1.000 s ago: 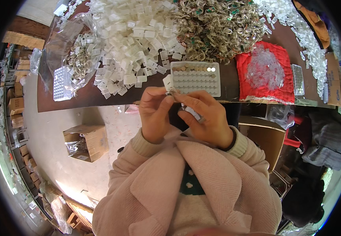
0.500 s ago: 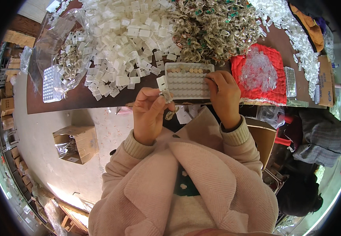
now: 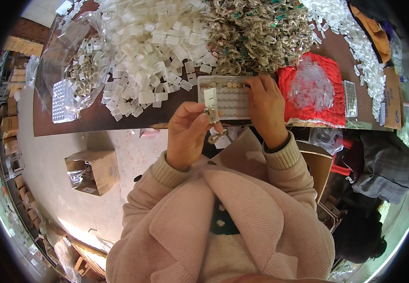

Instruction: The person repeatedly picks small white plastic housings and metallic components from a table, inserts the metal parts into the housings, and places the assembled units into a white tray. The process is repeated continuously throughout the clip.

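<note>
Between the thumb and fingers of my left hand (image 3: pixel 188 132) is a small white plastic case (image 3: pixel 210 97), held upright, with a little coil of wire (image 3: pixel 217 137) hanging below it. The hand is closed on it, just in front of a shallow white tray (image 3: pixel 235 117). Rows of round pockets fill the tray, and several small tan discs (image 3: pixel 234 85) sit along its far row. My right hand (image 3: pixel 266 113) reaches over the tray's right side. Its thumb and fingers are pinched together at the far right corner; whatever they grip is hidden.
A large heap of white plastic cases (image 3: pixel 152 56) lies behind the tray, beside a pile of coiled wire bundles (image 3: pixel 261 37). To the right, a red quilted cloth (image 3: pixel 289 101) bears clear plastic bits. A clear bag (image 3: pixel 53 56) lies left. An open cardboard box (image 3: pixel 103 172) stands on the floor.
My left hand has moved right and slightly nearer the tray with the white case and wire coil. My right hand has shifted farther away, toward the tray's far right corner.
</note>
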`<state>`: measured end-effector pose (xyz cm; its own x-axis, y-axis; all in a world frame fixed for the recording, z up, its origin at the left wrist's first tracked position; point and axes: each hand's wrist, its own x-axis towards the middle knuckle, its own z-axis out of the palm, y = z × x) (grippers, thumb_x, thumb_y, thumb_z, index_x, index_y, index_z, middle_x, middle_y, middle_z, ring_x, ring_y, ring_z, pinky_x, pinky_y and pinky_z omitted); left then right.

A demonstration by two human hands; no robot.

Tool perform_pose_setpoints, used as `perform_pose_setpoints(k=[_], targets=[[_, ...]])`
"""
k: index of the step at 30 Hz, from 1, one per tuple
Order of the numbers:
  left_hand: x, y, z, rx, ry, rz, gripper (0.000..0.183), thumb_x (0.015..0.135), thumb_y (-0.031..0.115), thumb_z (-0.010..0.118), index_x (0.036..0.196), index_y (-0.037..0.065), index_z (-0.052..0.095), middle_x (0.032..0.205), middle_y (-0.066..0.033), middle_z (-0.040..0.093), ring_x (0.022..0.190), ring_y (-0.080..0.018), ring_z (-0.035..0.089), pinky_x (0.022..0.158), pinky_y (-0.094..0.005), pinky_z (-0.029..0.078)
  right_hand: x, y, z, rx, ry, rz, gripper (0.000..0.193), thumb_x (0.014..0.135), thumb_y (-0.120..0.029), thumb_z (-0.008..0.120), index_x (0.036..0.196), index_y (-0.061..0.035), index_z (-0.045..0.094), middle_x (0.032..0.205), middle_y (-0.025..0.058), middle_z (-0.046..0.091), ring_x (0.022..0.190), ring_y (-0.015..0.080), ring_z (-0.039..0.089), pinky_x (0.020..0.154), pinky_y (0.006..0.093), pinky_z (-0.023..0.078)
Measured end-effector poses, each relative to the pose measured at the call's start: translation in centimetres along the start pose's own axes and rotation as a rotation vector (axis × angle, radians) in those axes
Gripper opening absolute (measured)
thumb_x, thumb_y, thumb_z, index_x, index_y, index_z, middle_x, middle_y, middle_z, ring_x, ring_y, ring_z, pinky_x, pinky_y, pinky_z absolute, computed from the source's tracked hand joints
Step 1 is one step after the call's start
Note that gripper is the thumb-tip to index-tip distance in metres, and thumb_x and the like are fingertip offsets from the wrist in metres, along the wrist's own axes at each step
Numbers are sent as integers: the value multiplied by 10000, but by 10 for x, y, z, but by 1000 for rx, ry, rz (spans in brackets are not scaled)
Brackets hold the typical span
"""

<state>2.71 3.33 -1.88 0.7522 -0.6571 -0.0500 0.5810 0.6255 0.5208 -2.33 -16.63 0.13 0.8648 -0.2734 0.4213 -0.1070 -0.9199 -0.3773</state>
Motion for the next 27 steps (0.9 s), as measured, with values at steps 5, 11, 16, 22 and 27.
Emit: perform_pose_setpoints(k=[5, 11, 16, 22, 27], targets=[[1, -6, 2, 51, 18, 27, 189, 978, -20, 572, 1159, 31, 590, 1092, -171, 686, 893, -228, 683, 792, -356, 579, -7, -25, -15, 444, 84, -17, 190, 826, 31, 715, 1000, -42, 692, 932, 114, 648, 790, 273, 657, 666, 340, 541], [1, -11, 4, 125, -19, 103, 187, 968, -29, 585, 1147, 23, 602, 1071, -149, 692, 899, -220, 685, 786, -351, 585, -16, -55, -25, 497, 36, -103, 234, 815, 39, 688, 1026, -61, 698, 942, 118, 643, 767, 295, 664, 640, 362, 554], [-1, -7, 6, 75, 7, 73, 167, 971, -19, 589, 1131, 23, 610, 1072, -141, 687, 902, -216, 678, 774, -352, 585, -16, -58, -27, 517, 45, -94, 258, 786, 33, 683, 1031, -45, 699, 947, 116, 649, 768, 289, 665, 638, 360, 551], [-2, -5, 8, -36, -10, -31, 125, 983, 19, 591, 1106, 35, 611, 1076, -126, 680, 895, -204, 664, 737, -352, 578, -11, -56, -19, 464, 154, -223, 276, 750, 12, 690, 1019, -48, 694, 920, 108, 672, 765, 294, 662, 663, 362, 542], [-3, -4, 3, -60, 15, -118, 113, 984, 40, 603, 1096, 43, 613, 1078, -120, 678, 877, -196, 657, 708, -348, 565, -10, -52, -18, 533, 84, -220, 277, 729, 17, 694, 1000, -43, 691, 895, 100, 692, 775, 288, 666, 681, 358, 538]])
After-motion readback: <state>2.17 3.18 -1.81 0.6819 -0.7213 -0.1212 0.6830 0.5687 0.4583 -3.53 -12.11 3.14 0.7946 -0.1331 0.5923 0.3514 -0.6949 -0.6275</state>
